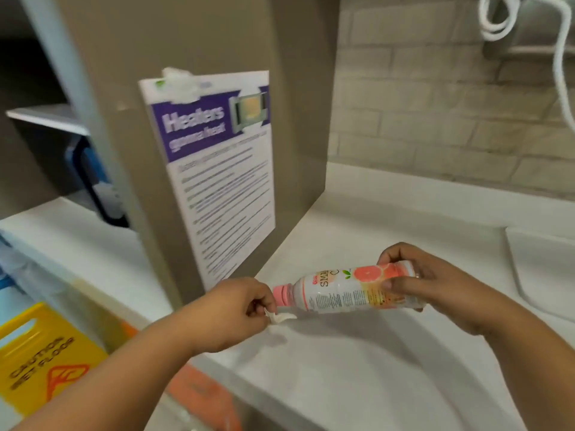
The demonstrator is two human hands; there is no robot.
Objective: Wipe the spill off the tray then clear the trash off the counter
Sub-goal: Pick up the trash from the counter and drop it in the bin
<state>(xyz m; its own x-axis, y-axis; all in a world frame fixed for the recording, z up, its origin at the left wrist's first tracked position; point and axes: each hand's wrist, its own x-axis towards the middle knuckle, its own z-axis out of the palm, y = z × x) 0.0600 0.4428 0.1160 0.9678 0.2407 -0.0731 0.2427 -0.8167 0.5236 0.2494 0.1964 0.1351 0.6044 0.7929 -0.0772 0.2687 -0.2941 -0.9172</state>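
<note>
Above the white desk (357,362), the left hand (230,309) pinches a small white scrap (281,318) between closed fingers. The right hand (435,284) grips the base of a bottle (345,290) held sideways, pink cap toward the left hand. A notice (217,169) hangs on the panel behind.

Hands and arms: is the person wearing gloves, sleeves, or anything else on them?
No gloves and no sleeves show. Both forearms are bare all the way to the picture's edge. The left hand has nothing on it that can be seen. The right hand seems to have a thin ring on one finger, but it is too small to be sure. No watch or bracelet shows.
</note>
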